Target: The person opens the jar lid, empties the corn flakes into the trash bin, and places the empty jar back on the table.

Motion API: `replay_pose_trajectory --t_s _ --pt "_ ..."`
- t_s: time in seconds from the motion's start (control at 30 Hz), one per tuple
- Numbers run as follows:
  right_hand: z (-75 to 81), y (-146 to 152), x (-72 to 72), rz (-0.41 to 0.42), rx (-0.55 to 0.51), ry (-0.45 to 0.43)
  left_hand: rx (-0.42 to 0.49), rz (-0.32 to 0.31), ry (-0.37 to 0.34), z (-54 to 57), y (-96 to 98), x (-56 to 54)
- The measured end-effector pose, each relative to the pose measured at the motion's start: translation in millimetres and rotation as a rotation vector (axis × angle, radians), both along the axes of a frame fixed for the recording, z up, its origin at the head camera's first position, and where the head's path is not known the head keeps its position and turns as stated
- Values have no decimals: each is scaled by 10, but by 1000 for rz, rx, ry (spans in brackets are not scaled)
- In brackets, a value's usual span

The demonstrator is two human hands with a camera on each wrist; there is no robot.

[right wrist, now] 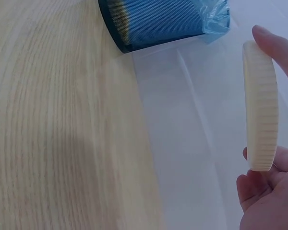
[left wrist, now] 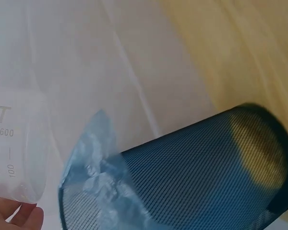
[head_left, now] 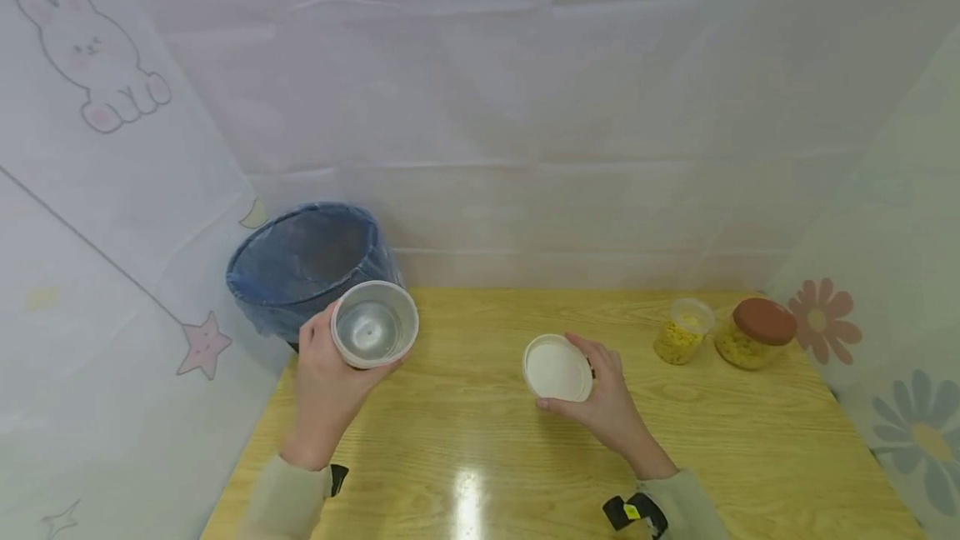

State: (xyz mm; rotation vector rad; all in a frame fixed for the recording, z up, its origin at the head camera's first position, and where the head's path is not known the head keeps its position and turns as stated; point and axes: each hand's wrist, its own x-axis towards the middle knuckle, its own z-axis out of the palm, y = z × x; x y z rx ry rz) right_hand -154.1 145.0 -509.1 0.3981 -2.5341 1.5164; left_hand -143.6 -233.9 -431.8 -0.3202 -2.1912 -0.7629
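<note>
A clear plastic jar [head_left: 375,326] without a lid is held up by my left hand [head_left: 330,382], beside the front rim of a mesh bin. Measuring marks show on the jar's wall [left wrist: 9,148] in the left wrist view; its inside looks bare. My right hand [head_left: 603,402] grips a cream-white ribbed screw lid [head_left: 557,368] by its edge, its hollow side towards the head camera. From the right wrist view the lid [right wrist: 261,105] is seen edge-on, between thumb and fingers. Jar and lid are apart, both raised above the table.
A blue-bagged mesh bin [head_left: 386,261] stands at the table's back left. At the back right are a small clear tub [head_left: 678,342] of yellow bits and a jar [head_left: 742,348] with a red-brown lid. The wooden table [head_left: 465,407] meets draped walls.
</note>
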Motion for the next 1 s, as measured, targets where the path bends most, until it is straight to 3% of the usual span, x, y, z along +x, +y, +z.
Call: replay_pose_trajectory --t_s 0.13,0.43,0.77,1.0 --pt "-64 0 -4 -8 13 -17 14 -16 -64 -169 49 47" --pt "-162 -7 3 4 25 -87 72 55 -221 -515 164 145" --pt "-304 -29 4 7 52 -135 207 6 -389 -832 309 180" --pt "-412 -38 -14 22 58 -147 220 -50 -379 -1096 361 97"
